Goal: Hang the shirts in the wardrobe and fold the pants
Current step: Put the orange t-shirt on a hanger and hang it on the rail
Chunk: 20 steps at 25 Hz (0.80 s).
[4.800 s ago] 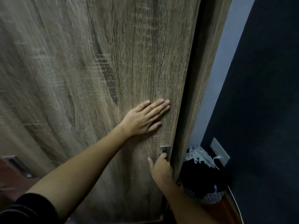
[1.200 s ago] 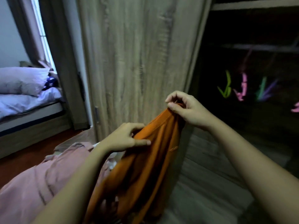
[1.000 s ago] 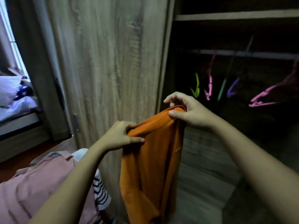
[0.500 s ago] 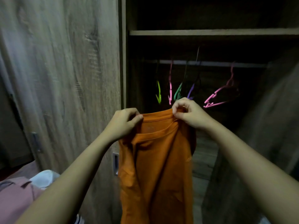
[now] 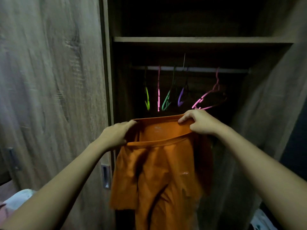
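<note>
An orange shirt (image 5: pixel 159 171) hangs in front of the open wardrobe, held up by its neck opening. My left hand (image 5: pixel 116 136) grips the collar's left side and my right hand (image 5: pixel 199 124) grips its right side, stretching the neckline wide. Just beyond the hands, inside the dark wardrobe, several empty coloured hangers hang on a rail (image 5: pixel 191 68): a yellow-green hanger (image 5: pixel 147 98), a pink hanger (image 5: pixel 158 97), a green hanger (image 5: pixel 166 101), a purple hanger (image 5: pixel 181 97) and a turned pink hanger (image 5: pixel 210 97).
The wardrobe's sliding wooden door (image 5: pixel 53 90) fills the left, with a recessed metal handle (image 5: pixel 105 176) beside the shirt. A shelf (image 5: pixel 199 39) spans the wardrobe above the rail. The right side panel (image 5: pixel 272 103) is close. Pale laundry (image 5: pixel 18 198) lies at lower left.
I have turned from the pile of clothes to face the open wardrobe. Both hands lifted the orange shirt and spread its collar wider, bringing it up beneath the hangers.
</note>
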Each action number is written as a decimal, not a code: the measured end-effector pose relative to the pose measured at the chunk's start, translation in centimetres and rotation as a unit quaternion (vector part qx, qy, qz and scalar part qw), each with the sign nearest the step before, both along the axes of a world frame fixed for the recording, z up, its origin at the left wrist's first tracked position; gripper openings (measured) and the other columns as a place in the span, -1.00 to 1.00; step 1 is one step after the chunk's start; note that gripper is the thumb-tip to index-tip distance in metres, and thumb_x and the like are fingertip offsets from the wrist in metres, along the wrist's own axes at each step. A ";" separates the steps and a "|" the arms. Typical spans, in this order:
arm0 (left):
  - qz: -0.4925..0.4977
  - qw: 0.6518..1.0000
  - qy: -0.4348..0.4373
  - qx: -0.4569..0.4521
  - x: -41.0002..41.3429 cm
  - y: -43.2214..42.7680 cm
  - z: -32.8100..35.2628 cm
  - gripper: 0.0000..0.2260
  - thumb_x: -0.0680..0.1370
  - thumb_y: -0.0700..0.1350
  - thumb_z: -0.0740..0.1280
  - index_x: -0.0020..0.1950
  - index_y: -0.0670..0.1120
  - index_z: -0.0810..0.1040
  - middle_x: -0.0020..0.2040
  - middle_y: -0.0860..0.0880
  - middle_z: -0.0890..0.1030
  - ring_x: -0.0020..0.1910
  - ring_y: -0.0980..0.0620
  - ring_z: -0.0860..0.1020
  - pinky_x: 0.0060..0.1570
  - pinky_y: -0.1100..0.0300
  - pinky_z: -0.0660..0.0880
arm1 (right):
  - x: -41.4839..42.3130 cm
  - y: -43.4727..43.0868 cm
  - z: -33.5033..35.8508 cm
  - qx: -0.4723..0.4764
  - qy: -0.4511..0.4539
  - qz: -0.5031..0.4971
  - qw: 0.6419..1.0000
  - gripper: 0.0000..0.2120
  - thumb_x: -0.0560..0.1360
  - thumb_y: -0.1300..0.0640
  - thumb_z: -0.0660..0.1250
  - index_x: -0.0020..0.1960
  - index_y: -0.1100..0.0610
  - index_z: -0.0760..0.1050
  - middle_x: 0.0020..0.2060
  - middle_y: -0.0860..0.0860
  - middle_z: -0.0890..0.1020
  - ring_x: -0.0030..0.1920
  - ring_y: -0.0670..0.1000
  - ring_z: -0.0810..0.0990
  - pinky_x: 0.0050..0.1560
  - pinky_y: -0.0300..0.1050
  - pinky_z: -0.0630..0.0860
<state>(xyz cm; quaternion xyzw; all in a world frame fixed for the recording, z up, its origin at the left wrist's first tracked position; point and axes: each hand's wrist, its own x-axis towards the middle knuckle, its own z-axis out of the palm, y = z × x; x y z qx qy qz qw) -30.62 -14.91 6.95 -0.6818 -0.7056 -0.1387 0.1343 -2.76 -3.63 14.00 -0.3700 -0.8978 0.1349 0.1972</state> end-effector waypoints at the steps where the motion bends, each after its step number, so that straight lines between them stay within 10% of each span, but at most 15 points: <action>1: -0.012 0.999 -0.025 -0.035 0.1 0.2 0.5 -0.47 0.48 -0.16 0.35 0.40 0.12 0.27 0.20 0.03 0.49 0.15 -0.01 0.52 0.01 0.05 0.57 | 0.2 0.0 0.1 0.003 -0.007 -0.013 1.000 -0.57 0.40 0.38 0.24 0.12 -0.03 0.58 0.25 0.00 0.48 0.16 0.00 0.48 -0.03 -0.23 0.48; 5: -0.027 0.989 -0.142 0.040 -0.6 0.8 2.9 -0.67 0.48 -0.35 0.29 0.13 0.00 0.59 0.11 0.00 0.60 0.01 0.15 0.58 -0.10 0.37 0.56 | 0.3 0.4 -0.2 -0.001 -0.034 -0.057 0.998 -0.63 0.46 0.36 0.24 0.16 0.04 0.57 0.24 0.05 0.51 0.04 -0.04 0.50 -0.10 -0.26 0.43; 13: 0.068 0.966 -0.217 0.119 0.5 1.6 2.3 -0.88 0.52 -0.15 0.32 -0.09 -0.01 0.65 0.02 0.00 0.63 -0.18 0.15 0.60 -0.18 0.21 0.59 | -0.5 0.9 -0.6 -0.105 -0.068 -0.036 0.991 -0.49 0.44 0.41 0.14 0.32 0.06 0.42 0.29 0.07 0.44 0.17 0.03 0.49 0.07 -0.17 0.52; 17: 0.008 0.956 -0.247 0.160 1.1 4.0 4.6 -0.78 0.53 -0.06 0.32 0.14 -0.09 0.59 0.26 -0.08 0.45 0.16 0.04 0.46 0.01 0.29 0.35 | -2.5 0.8 2.3 -0.089 -0.039 -0.025 0.995 -0.51 0.41 0.41 0.09 0.26 0.14 0.50 0.23 0.09 0.52 0.17 0.04 0.51 0.11 -0.24 0.43; 20: 0.038 0.912 -0.354 0.201 1.5 7.4 6.5 -0.64 0.58 -0.05 0.26 0.35 -0.12 0.42 0.23 -0.11 0.51 -0.11 0.14 0.52 -0.29 0.41 0.36 | -4.2 1.0 3.4 -0.062 -0.053 -0.021 0.996 -0.54 0.40 0.39 0.10 0.21 0.12 0.53 0.22 0.07 0.52 0.25 0.07 0.47 0.17 -0.21 0.38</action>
